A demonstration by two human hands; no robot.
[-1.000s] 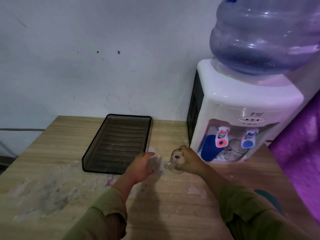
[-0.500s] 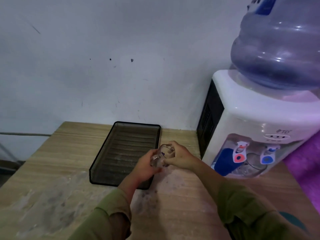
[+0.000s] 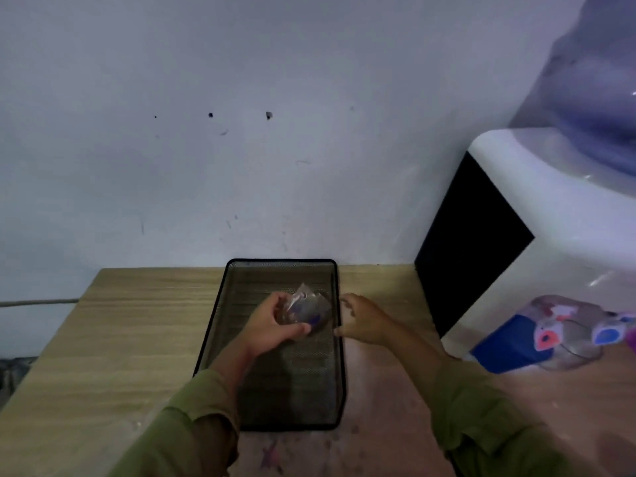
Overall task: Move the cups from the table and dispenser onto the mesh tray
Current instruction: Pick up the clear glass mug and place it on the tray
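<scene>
Both arms in long olive-green sleeves, loose matte fabric. Left sleeve (image 3: 192, 432) cuff bunched and creased short of the wrist. Right sleeve (image 3: 481, 418) same, folds along the forearm. Left hand (image 3: 272, 328), right hand (image 3: 364, 321) bare: no gloves, rings, watch.

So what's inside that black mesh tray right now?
Only the clear cup, gripped by the left hand over the mesh tray. The forearm covers part of the tray floor.

The scene is dim, with a cool bluish cast. The wall (image 3: 241, 132) is evenly lit, without hard shadows. The water dispenser (image 3: 550, 242) at the right edge looks smeared and stretched. Small highlights glint on the bottle (image 3: 602, 98).
</scene>
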